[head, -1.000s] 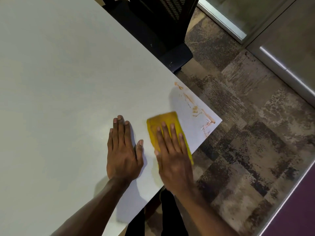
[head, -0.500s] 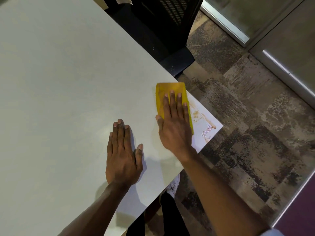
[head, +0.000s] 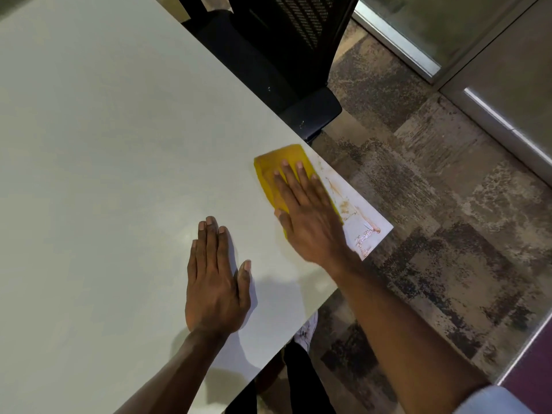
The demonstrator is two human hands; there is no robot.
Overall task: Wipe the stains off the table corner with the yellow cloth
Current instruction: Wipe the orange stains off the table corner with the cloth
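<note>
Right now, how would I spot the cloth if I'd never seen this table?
Start at the big pale table and follow its edge to the corner by the patchy carpet. There the yellow cloth lies flat under the right hand, beside orange-brown stains. It is the only bright yellow thing.

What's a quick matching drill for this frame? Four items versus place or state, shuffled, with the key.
Items
1. left hand
2. right hand
3. yellow cloth
4. stains

Place or state
a. orange-brown, near the corner of the table
b. flat on the bare table, holding nothing
c. lies under a palm, by the far edge
d. presses the cloth down, fingers straight

Pairs: 1-b, 2-d, 3-c, 4-a
</note>
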